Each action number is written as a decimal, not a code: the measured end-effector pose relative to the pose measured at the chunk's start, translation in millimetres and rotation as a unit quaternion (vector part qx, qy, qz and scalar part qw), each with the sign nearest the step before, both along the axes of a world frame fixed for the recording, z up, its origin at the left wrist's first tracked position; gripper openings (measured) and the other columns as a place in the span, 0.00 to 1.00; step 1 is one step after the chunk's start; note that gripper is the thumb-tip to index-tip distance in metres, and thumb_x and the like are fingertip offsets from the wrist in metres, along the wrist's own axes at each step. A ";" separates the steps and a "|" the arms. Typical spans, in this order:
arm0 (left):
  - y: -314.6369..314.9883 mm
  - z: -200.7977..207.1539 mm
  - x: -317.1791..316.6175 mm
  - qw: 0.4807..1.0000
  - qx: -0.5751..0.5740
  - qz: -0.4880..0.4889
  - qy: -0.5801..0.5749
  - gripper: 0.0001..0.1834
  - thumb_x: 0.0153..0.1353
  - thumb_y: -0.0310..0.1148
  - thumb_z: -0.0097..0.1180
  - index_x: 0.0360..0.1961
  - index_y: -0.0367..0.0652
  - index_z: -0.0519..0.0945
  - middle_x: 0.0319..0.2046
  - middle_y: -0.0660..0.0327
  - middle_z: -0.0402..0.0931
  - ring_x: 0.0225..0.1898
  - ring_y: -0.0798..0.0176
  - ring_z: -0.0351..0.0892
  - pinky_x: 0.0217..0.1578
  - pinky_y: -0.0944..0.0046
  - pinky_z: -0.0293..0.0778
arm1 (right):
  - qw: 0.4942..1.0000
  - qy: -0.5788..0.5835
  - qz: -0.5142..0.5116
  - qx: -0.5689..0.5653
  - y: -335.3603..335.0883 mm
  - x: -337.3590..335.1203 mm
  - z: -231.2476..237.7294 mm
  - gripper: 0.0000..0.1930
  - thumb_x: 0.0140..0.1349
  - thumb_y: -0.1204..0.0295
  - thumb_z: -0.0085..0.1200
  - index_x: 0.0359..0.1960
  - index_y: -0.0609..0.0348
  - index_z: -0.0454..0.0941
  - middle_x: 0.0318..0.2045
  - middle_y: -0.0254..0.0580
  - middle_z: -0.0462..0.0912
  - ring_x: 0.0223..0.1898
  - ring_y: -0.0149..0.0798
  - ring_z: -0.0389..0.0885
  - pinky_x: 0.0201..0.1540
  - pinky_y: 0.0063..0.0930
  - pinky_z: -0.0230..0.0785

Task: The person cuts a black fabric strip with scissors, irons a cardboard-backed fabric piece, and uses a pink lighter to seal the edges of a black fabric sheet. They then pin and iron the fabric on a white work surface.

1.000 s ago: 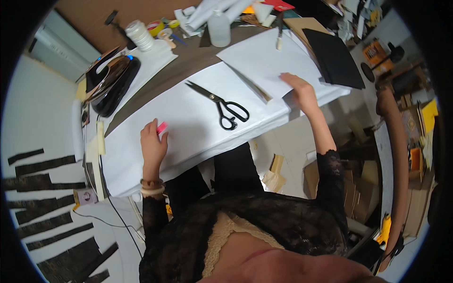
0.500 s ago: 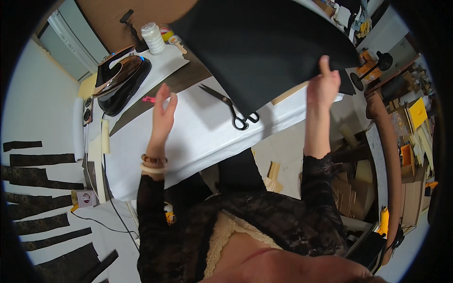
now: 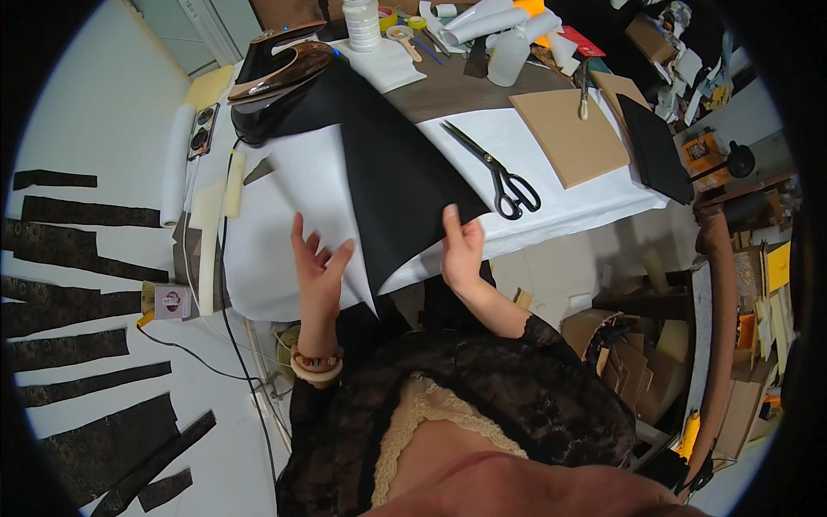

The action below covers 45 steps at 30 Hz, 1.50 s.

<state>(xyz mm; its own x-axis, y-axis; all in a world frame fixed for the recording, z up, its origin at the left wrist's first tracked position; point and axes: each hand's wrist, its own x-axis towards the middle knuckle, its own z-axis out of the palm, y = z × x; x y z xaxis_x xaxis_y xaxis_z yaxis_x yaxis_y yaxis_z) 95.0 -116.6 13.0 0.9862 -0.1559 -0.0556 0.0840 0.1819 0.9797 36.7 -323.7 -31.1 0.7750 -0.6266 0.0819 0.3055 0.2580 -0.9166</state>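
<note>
A large black sheet [image 3: 392, 185] slants over the white-covered table. Its far end reaches beside the iron [image 3: 284, 82], and a near corner hangs at the table's front edge. My right hand [image 3: 463, 250] grips the sheet's right edge, thumb on top and fingers underneath. To the left of the sheet, my left hand [image 3: 320, 276] is raised over the white cover with fingers apart and nothing in it. Black-handled scissors [image 3: 500, 177] lie just right of the sheet, blades pointing to the far left.
A tan board [image 3: 573, 138] and a black panel [image 3: 655, 151] lie at the right. Farther back stand a clear bottle [image 3: 510, 56], a white jar [image 3: 361, 24] and paper rolls [image 3: 487, 24]. A black cord [image 3: 222, 284] runs down the left side. Dark strips [image 3: 90, 211] hang farther left.
The black sheet has swung from the far right to the left, toward the iron, carried by my right hand. This uncovers the tan board and scissors. My left hand has come nearer and remains open.
</note>
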 end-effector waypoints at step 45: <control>55.7 -60.9 88.8 0.988 0.055 -0.015 0.142 0.20 0.70 0.42 0.50 0.42 0.31 0.80 0.37 0.60 0.82 0.38 0.69 0.78 0.40 0.70 0.72 | 0.623 0.095 0.151 -0.762 -24.7 315.3 21.0 0.14 0.56 0.59 0.59 0.33 0.57 0.81 0.32 0.48 0.83 0.38 0.51 0.82 0.41 0.42 0.75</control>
